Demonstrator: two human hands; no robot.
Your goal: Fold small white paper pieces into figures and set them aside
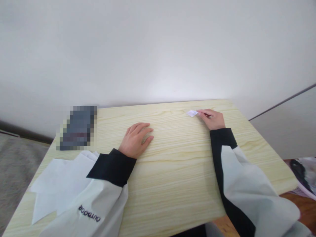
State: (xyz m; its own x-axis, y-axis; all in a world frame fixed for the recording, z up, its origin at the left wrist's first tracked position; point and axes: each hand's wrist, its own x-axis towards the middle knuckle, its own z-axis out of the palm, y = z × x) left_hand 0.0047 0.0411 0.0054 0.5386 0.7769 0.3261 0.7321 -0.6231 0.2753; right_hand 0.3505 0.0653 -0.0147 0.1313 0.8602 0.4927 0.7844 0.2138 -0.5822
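My right hand [212, 118] is near the back right of the wooden table [170, 177], its fingertips pinching the edge of a small folded piece of white paper [192, 113]. The paper lies at or just above the table surface; I cannot tell which. Palm down on the table, left of the middle, rests my left hand [135, 140]. Its fingers are stretched out and apart, with nothing in them. White paper sheets [59, 181] overlap one another beside my left forearm, and the sleeve covers part of them.
A dark flat object [77, 126], blurred by pixels, lies at the table's back left corner. The white wall [158, 49] rises right behind the table. Past the right edge, a pinkish-rimmed container [306, 189] stands lower down. Grey fabric [19, 171] is on the left.
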